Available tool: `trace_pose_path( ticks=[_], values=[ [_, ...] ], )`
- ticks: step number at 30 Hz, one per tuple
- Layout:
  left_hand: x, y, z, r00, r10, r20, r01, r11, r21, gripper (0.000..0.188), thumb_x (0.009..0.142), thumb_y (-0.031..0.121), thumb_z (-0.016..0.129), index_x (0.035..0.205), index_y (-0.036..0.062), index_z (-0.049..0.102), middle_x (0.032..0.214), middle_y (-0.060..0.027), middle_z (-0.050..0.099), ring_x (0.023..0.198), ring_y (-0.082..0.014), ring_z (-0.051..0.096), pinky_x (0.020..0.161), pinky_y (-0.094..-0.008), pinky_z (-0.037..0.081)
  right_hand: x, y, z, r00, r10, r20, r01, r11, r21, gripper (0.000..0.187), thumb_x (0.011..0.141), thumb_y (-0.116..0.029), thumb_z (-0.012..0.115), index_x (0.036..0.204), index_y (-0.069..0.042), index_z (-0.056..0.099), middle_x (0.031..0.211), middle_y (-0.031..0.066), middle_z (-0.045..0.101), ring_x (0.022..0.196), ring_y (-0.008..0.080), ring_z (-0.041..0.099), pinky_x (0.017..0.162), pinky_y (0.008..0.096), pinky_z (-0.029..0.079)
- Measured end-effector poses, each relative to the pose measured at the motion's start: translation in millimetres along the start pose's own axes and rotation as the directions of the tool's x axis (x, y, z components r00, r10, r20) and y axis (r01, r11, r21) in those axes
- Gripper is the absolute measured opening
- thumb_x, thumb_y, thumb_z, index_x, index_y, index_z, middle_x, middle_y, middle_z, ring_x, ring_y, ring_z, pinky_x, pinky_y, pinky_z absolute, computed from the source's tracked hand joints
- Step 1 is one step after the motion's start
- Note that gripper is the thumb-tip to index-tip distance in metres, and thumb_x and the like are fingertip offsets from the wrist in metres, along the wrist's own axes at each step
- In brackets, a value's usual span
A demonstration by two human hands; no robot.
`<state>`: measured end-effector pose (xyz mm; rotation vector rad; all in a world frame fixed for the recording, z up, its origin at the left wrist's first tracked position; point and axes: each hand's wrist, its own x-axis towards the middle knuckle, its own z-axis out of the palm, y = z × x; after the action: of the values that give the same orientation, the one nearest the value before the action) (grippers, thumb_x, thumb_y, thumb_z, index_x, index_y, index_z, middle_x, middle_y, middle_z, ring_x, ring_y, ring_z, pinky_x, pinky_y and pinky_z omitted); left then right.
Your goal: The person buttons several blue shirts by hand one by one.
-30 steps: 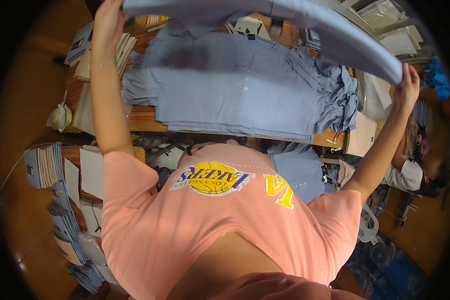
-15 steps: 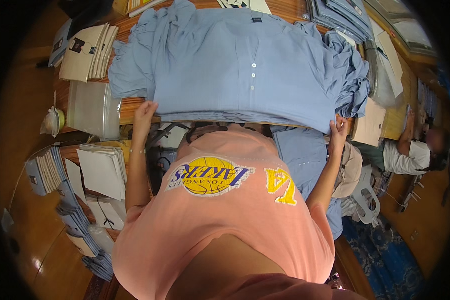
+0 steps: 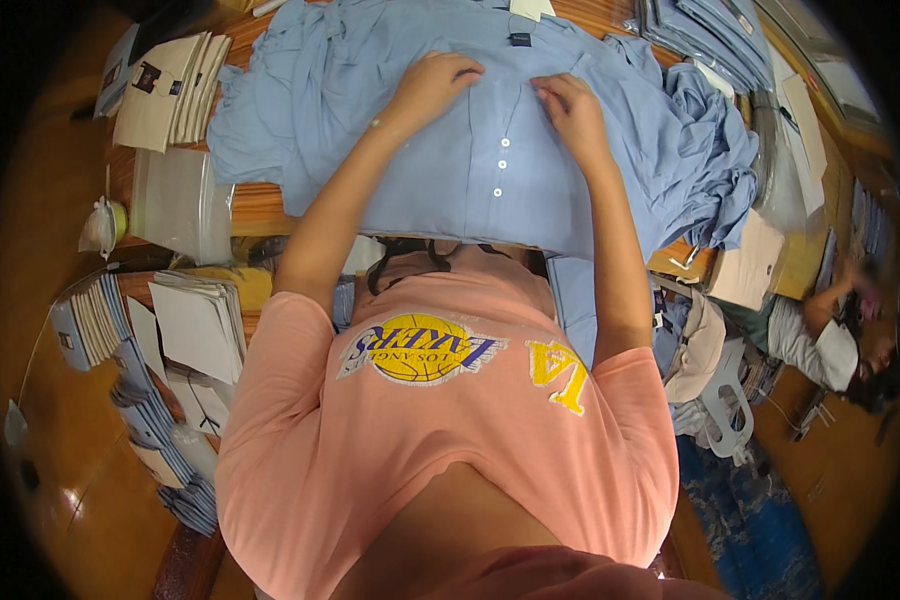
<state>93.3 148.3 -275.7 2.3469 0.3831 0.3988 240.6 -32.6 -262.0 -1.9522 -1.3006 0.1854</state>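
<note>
A light blue blouse lies spread front up across the wooden table, its gathered sleeves bunched at both sides. Three white buttons run down its middle, and a dark label shows at the neck. My left hand is at the left edge of the neck opening, fingertips closed on the cloth. Across the opening, my right hand has its thumb and curled fingers pinched at the right edge. Both forearms reach over the blouse.
Folded beige garments and clear plastic bags sit at the left. White cards and folded blue garments are stacked below them. Bagged blue garments lie at the far right. Another person is at the right.
Both hands have left the blouse's lower corners and moved up and inward to its neck opening. The blouse's lower edge now hangs less evenly on the right.
</note>
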Motion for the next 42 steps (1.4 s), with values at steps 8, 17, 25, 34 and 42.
trace_pose_path(
  ticks=[8, 17, 25, 34, 42],
  values=[
    [18, -3, 19, 0.982, -0.138, 0.131, 0.149, 0.986, -0.080, 0.017, 0.075, 0.023, 0.066, 0.080, 0.0074, 0.062, 0.085, -0.0075, 0.065, 0.086, -0.0261, 0.059, 0.074, -0.0361, 0.045, 19, 22, 9, 0.987, 0.051, 0.150, -0.072, 0.988, 0.139, 0.013, 0.073, -0.011, 0.069, 0.083, -0.004, 0.065, 0.084, 0.0070, 0.062, 0.083, 0.0242, 0.055, 0.073, 0.0323, 0.046],
    [27, 2, 27, 0.962, -0.232, 0.141, 0.250, 0.961, -0.119, 0.020, 0.075, 0.024, 0.066, 0.077, 0.0049, 0.062, 0.080, -0.0124, 0.064, 0.079, -0.0272, 0.060, 0.070, -0.0372, 0.045, 34, 28, 22, 0.963, 0.117, 0.244, -0.165, 0.969, 0.186, 0.016, 0.073, -0.012, 0.069, 0.085, -0.003, 0.065, 0.080, 0.0082, 0.065, 0.076, 0.0234, 0.059, 0.070, 0.0328, 0.048],
    [30, 8, 25, 0.929, -0.301, 0.216, 0.335, 0.932, -0.142, 0.016, 0.078, 0.014, 0.064, 0.084, 0.0013, 0.058, 0.080, -0.0046, 0.061, 0.076, -0.0164, 0.054, 0.072, -0.0284, 0.043, 37, 30, 24, 0.952, 0.177, 0.251, -0.239, 0.940, 0.243, 0.014, 0.071, -0.008, 0.069, 0.083, -0.003, 0.064, 0.078, 0.0102, 0.064, 0.071, 0.0241, 0.059, 0.067, 0.0327, 0.048],
    [32, 8, 25, 0.952, -0.245, 0.186, 0.282, 0.937, -0.206, 0.015, 0.075, 0.012, 0.065, 0.082, 0.0006, 0.057, 0.077, -0.0085, 0.059, 0.072, -0.0200, 0.054, 0.066, -0.0300, 0.042, 40, 29, 20, 0.959, 0.115, 0.258, -0.177, 0.956, 0.233, 0.013, 0.068, -0.006, 0.070, 0.078, -0.002, 0.062, 0.074, 0.0083, 0.063, 0.069, 0.0252, 0.057, 0.062, 0.0338, 0.046],
    [34, 9, 25, 0.944, -0.255, 0.211, 0.296, 0.936, -0.192, 0.016, 0.075, 0.011, 0.065, 0.082, 0.0004, 0.056, 0.074, -0.0061, 0.055, 0.069, -0.0159, 0.049, 0.064, -0.0275, 0.040, 41, 29, 21, 0.949, 0.160, 0.270, -0.232, 0.938, 0.258, 0.012, 0.069, -0.004, 0.069, 0.078, -0.003, 0.063, 0.074, 0.0078, 0.063, 0.070, 0.0249, 0.057, 0.061, 0.0342, 0.045]
  ],
)
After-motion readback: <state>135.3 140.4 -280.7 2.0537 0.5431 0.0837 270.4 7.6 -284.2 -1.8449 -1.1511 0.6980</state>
